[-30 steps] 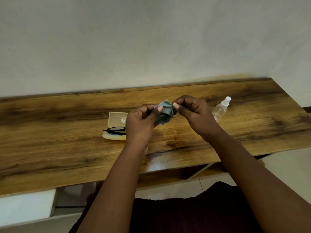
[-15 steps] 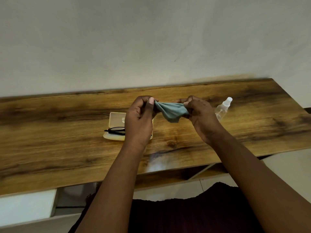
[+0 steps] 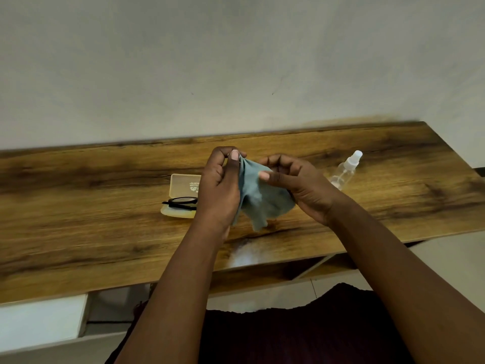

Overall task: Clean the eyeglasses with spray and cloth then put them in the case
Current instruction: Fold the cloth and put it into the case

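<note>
Above the middle of the wooden table [image 3: 78, 232], both hands hold a grey-blue cloth [image 3: 258, 198]. My left hand [image 3: 220, 190] pinches its top corner between thumb and fingers. My right hand [image 3: 296, 185] grips its right side, and the cloth hangs loose below. Behind my left hand lies an open cream eyeglass case [image 3: 181, 185]. Black-framed eyeglasses [image 3: 181, 202] rest in its near half, their right part hidden by my hand. A clear spray bottle [image 3: 345, 172] with a white nozzle lies on the table to the right of my right hand.
A pale wall [image 3: 236, 61] rises right behind the table's far edge. The table's right end is at the frame's right side. Below the near edge sit a shelf [image 3: 288, 274], a white panel [image 3: 39, 321] at the left, and my dark clothing.
The cloth was bunched small between both hands, then stretched between them. It now hangs open and larger, and my hands have come closer together.
</note>
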